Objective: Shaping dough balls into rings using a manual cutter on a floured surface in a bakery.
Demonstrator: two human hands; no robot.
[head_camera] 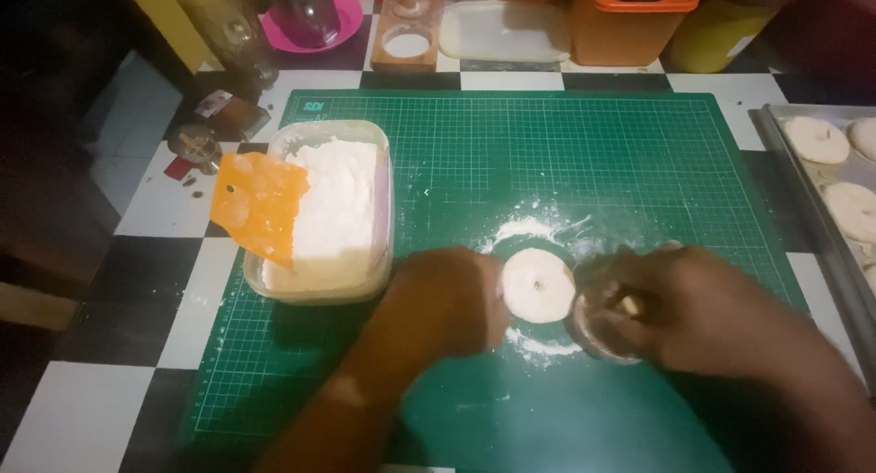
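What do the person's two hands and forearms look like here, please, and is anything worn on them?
Both are bare: the left hand and right hand wear no gloves, and no sleeve, watch or bracelet shows along either forearm up to the lower edge of the picture. The picture is too blurred to tell whether there are rings. A pale patch, possibly flour, lies on the left forearm.

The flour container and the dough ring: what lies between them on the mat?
In the head view, the left hand lies between flour container and dough ring, over green mat.
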